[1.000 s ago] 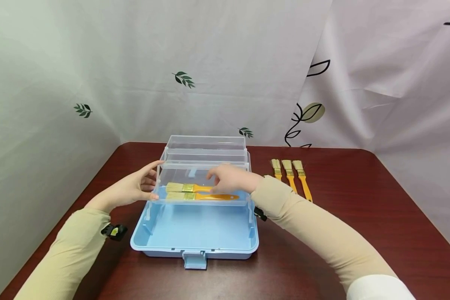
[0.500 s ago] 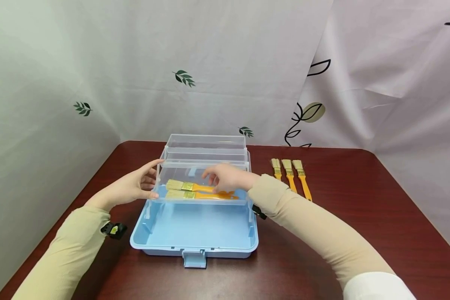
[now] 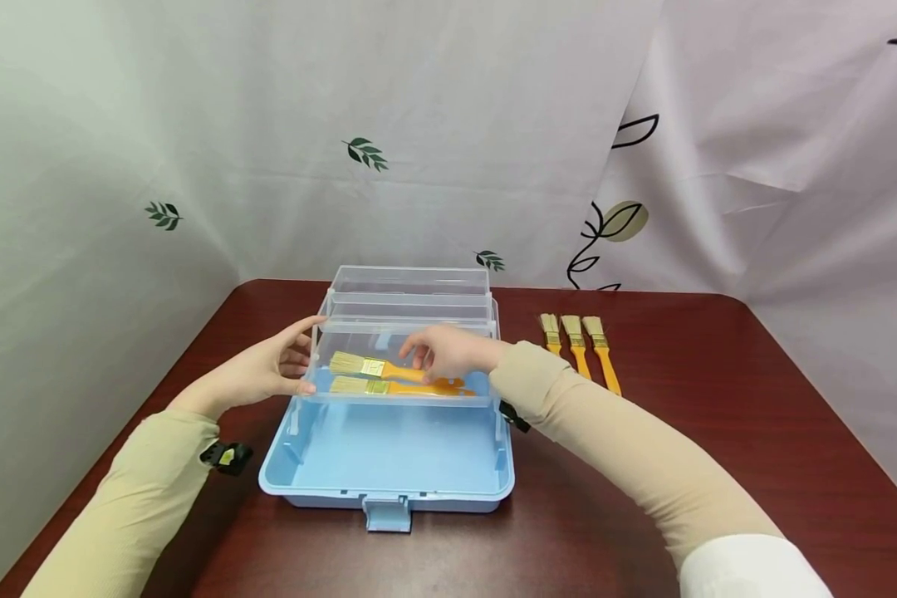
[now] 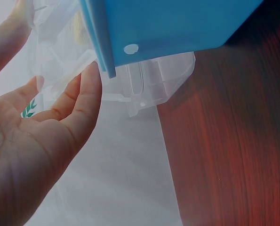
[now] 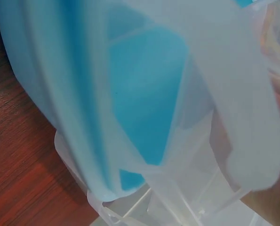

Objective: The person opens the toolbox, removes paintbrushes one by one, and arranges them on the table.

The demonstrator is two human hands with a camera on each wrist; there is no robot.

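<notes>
Our right hand [image 3: 448,355] is in the clear tray [image 3: 399,397], fingers loosely curled over the upper brush [image 3: 377,368]; can't tell if pinching. Left hand [image 3: 265,374], fingers spread, steadies tray at 9 o'clock. Brush light, stiff, slick handle: take mid-handle.

Blue box wall [image 5: 144,99] up close — clear tray [image 5: 234,70] across it, red-brown table [image 5: 17,169] below.
</notes>
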